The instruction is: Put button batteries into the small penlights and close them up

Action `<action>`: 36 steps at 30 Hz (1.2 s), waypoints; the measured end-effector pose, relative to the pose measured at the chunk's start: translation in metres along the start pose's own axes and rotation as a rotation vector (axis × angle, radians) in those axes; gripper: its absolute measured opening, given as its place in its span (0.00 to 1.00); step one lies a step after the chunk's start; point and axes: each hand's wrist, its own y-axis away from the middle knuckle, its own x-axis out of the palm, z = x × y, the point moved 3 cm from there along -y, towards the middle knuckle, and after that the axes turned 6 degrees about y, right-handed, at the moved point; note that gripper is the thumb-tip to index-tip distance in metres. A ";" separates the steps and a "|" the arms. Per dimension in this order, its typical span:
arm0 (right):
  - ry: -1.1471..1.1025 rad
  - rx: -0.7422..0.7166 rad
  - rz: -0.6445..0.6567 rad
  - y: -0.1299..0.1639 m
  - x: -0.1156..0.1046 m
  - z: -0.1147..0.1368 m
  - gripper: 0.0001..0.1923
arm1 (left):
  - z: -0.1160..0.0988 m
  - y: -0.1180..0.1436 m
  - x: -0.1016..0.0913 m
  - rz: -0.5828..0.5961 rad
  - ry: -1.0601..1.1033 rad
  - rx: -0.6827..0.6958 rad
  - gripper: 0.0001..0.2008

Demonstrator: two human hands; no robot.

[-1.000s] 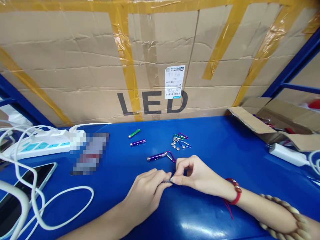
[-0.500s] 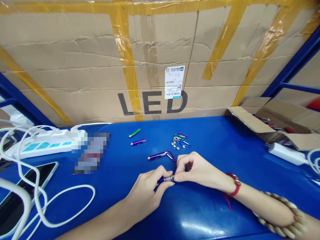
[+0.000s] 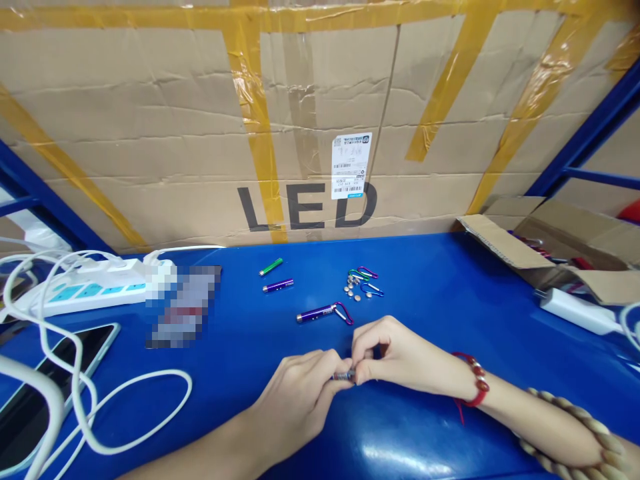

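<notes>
Head view: glossy blue desk (image 3: 450, 313), big flattened cardboard sheet (image 3: 150, 133) printed "LED" standing along the back edge, yellow tape strips and a white shipping label (image 3: 351, 165) on it. Blue rack frame (image 3: 590, 133) at right. Open carton (image 3: 550, 247) at right rear with a white adapter (image 3: 575, 311) just in front. Left side: white power strip (image 3: 85, 288), looping white cable (image 3: 125, 413), a phone (image 3: 45, 380) lying flat.

Mid desk: green mini flashlight (image 3: 271, 267) and purple mini flashlight (image 3: 278, 286) side by side, a longer purple flashlight with carabiner (image 3: 323, 313) nearer the hands, a cluster of coloured carabiner clips (image 3: 364, 279) touching a few button cells (image 3: 351, 291).

Left hand (image 3: 300, 400) and right hand (image 3: 400, 357) meet low centre, just above the desk. Both pinch a small flashlight body (image 3: 344, 377) between them: left fingers closed round its left part, right thumb and forefinger closed on its right end. Only a short silver-and-dark section shows. Long axis runs roughly left-right, near level; which end is the head I can't tell. Right wrist has a red bead bracelet (image 3: 475, 387), forearm a wooden bead string (image 3: 575, 427)
</notes>
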 end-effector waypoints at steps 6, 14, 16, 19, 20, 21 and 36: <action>0.146 -0.039 0.027 0.002 -0.003 0.000 0.13 | 0.000 0.000 0.000 0.080 0.020 -0.061 0.05; 0.014 0.020 -0.082 -0.001 -0.003 -0.001 0.14 | -0.005 -0.005 -0.007 -0.003 0.091 -0.094 0.04; 0.040 0.034 -0.128 -0.002 -0.004 -0.002 0.14 | -0.004 -0.006 -0.007 -0.029 0.127 -0.101 0.05; 0.134 0.027 -0.169 -0.002 -0.004 -0.003 0.14 | 0.001 -0.007 -0.006 -0.022 0.209 -0.194 0.06; 0.173 0.021 -0.178 -0.002 -0.005 -0.003 0.13 | 0.002 -0.008 -0.005 -0.015 0.249 -0.248 0.07; 0.209 0.012 -0.192 -0.002 -0.005 -0.003 0.13 | 0.004 -0.008 -0.005 -0.008 0.295 -0.308 0.07; 0.708 -0.538 -0.447 0.008 -0.015 0.009 0.07 | -0.001 -0.016 -0.009 -0.018 0.448 -0.503 0.09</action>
